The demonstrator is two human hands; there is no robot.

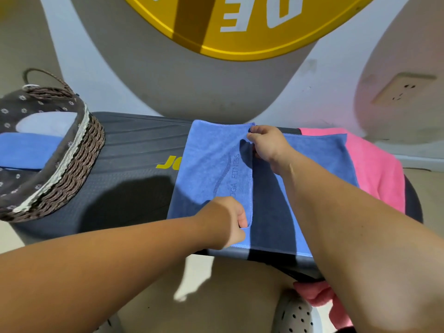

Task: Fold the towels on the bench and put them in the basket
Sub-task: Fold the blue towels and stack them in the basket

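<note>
1. Dark padded bench (134,152) spans mid-frame, with a wicker basket (79,164) at left.
2. Blue towel (211,164) lies centre, half folded, overlapping a pink towel (379,169).
3. Left hand (228,219) and right hand (266,145) each pinch its folded edge.

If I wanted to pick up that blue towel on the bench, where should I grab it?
Probably by the two corners of the stitched edge of the blue towel, where the left hand and right hand pinch it. That edge lies on top of the flat lower layer, so a grip from above can lift it evenly.
</note>
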